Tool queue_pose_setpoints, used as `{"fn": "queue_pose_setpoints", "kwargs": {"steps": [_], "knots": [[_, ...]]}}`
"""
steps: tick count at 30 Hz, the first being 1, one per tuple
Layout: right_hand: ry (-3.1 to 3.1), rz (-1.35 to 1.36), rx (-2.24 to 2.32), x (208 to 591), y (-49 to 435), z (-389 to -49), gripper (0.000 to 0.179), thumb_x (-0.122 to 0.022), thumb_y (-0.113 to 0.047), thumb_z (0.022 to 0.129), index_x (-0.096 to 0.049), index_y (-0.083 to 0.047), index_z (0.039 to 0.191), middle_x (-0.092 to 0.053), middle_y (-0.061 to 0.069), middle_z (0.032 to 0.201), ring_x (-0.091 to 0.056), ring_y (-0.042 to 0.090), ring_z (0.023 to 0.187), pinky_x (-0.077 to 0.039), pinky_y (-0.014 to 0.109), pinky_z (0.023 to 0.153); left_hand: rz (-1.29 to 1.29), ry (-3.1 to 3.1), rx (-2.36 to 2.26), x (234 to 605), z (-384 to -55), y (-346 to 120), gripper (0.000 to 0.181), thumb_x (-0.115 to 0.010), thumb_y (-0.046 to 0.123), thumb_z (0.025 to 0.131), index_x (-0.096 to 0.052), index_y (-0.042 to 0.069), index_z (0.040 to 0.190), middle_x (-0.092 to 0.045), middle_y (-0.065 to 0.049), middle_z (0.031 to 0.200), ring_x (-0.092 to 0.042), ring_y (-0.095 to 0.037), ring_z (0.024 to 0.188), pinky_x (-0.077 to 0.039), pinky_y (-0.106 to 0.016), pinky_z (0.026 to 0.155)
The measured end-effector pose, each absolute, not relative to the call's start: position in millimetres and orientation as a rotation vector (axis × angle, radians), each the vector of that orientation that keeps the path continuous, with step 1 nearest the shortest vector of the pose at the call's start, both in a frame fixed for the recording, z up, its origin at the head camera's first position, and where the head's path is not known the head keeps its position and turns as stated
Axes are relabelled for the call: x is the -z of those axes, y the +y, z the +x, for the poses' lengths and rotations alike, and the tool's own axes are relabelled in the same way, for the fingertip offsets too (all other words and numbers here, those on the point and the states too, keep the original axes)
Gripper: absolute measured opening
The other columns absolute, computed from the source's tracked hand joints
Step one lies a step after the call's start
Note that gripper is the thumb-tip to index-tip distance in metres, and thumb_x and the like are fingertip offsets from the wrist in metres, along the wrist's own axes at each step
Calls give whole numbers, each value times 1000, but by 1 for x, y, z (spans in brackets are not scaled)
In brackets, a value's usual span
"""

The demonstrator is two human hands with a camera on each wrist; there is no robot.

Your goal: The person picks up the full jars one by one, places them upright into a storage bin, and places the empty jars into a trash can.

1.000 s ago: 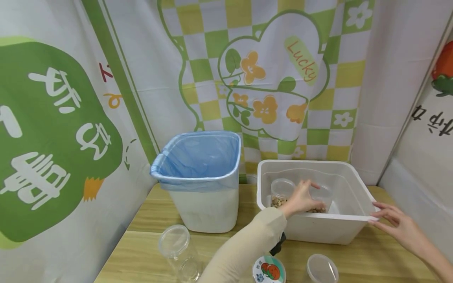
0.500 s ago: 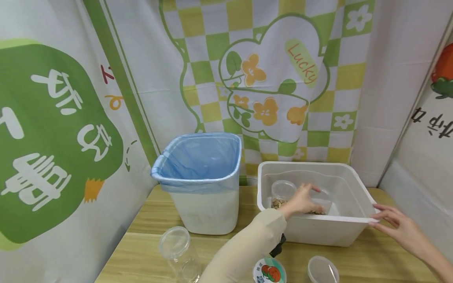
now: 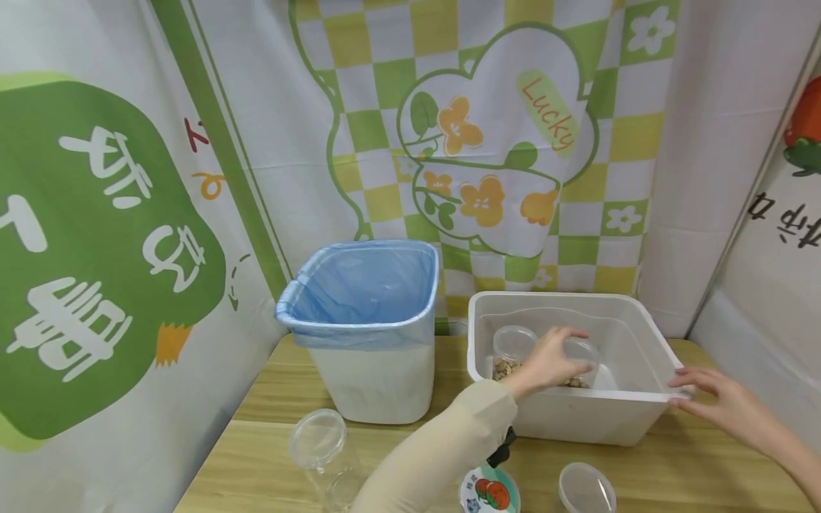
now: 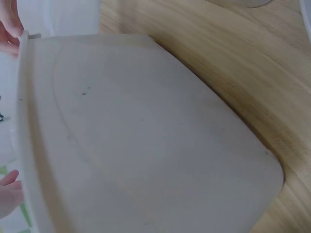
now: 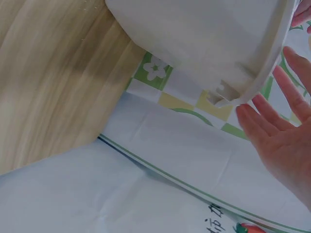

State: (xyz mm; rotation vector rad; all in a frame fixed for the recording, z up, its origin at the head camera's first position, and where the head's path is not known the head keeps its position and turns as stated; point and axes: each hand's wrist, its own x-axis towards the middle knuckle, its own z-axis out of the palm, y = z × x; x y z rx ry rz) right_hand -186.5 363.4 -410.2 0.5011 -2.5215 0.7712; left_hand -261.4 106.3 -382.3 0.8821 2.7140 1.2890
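My left hand [image 3: 553, 360] reaches over the near wall of a white plastic bin [image 3: 596, 417] and grips a clear round jar [image 3: 585, 350] by its upper part. Thumb and fingers curve round opposite sides of this jar, and brown nut-like pieces show low in it. Left of the hand, inside the bin, stands a second clear lidded jar [image 3: 512, 343] with similar pieces. My right hand [image 3: 721, 406] holds the bin's right front corner. In the right wrist view the right hand's fingers [image 5: 286, 90] meet the bin rim [image 5: 260, 85].
A tall bin [image 3: 378, 377] lined with a blue bag stands to the left. On the near wooden table [image 3: 256, 442] are a tall clear jar [image 3: 327, 456], a round lid with a tomato picture [image 3: 489, 491] and a small clear tub [image 3: 585, 488]. A printed curtain [image 3: 385, 142] hangs behind.
My left hand has risen slightly inside the white bin, and more of the jar's top shows between its thumb and fingers. The right hand stays at the bin's corner with a slight finger shift.
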Motion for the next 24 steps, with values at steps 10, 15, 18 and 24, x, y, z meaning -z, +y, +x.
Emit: {"fn": "queue_pose_setpoints", "kwargs": {"steps": [10, 15, 18, 24], "knots": [[-2664, 496, -636, 384, 347, -187, 23, -73, -16, 71, -63, -12, 91, -62, 13, 94, -56, 21, 88, -44, 44, 67, 1065, 2735, -1247, 361, -248, 95, 38, -65, 20, 78, -56, 15, 114, -52, 2, 117, -46, -7, 109, -34, -17, 89], [-2662, 511, -521, 375, 339, -186, 23, -73, -20, 70, -64, -17, 91, -64, 4, 92, -54, 8, 88, -43, 31, 66, 1172, 2729, -1213, 350, -240, 84, 36, -63, 21, 79, -56, 13, 114, -54, 1, 113, -48, -5, 103, -35, -13, 84], [-2666, 522, -485, 370, 333, -184, 23, -73, -22, 71, -64, -19, 92, -64, -1, 91, -53, 4, 88, -44, 33, 66, 1208, 2713, -1196, 343, -236, 75, 36, -62, 23, 81, -55, 14, 115, -54, 2, 113, -48, -5, 103, -35, -12, 83], [-2636, 589, -497, 362, 321, -181, 25, -74, -20, 69, -64, -20, 91, -64, -5, 89, -53, 0, 85, -43, 21, 67, 1324, 2686, -1189, 328, -227, 55, 34, -61, 21, 82, -56, 12, 115, -54, 1, 113, -49, -6, 102, -35, -13, 84]]}}
